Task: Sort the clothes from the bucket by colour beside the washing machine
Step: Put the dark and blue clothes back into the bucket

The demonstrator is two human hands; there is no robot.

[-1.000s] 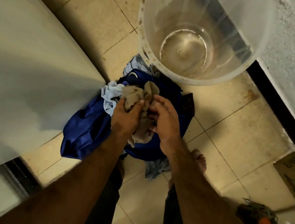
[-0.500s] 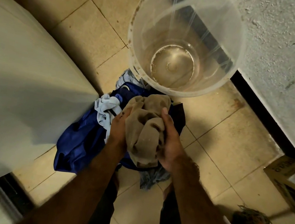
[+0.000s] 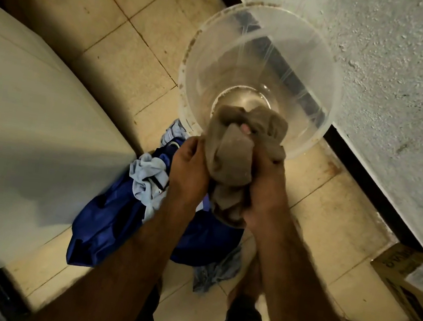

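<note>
Clothes (image 3: 122,218) lie heaped on the tiles between the washer (image 3: 28,129) and the bucket (image 3: 260,76), a blue garment under a pale one. I see the left hand (image 3: 188,173) and right hand (image 3: 266,192) both clamped on a bunched tan cloth (image 3: 234,153), held above the heap, its top in front of the clear bucket's rim. The bucket stands against the wall (image 3: 398,93).
</note>
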